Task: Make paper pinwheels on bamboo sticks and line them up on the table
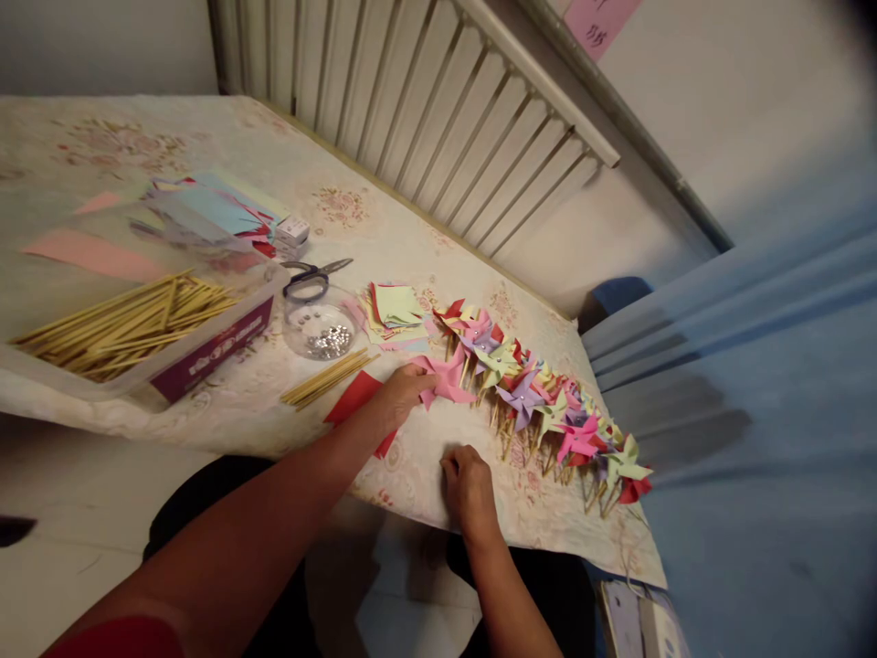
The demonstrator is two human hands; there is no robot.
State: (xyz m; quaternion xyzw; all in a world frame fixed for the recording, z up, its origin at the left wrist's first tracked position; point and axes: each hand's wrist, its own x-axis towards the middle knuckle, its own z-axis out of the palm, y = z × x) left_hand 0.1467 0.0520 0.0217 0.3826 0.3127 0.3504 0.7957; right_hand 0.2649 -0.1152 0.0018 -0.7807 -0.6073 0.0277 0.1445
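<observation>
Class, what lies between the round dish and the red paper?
Thin sticks lie between the dish and the red paper, as the head view shows.

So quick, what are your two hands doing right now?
Left hand: closed, pinching the pink pinwheel.
Right hand: closed, fingers curled in; can't tell if something tiny is inside.

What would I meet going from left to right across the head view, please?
Box of sticks, dish of metal pieces, paper stack, pink pinwheel in the left hand, row of pinwheels, blue curtain.
</observation>
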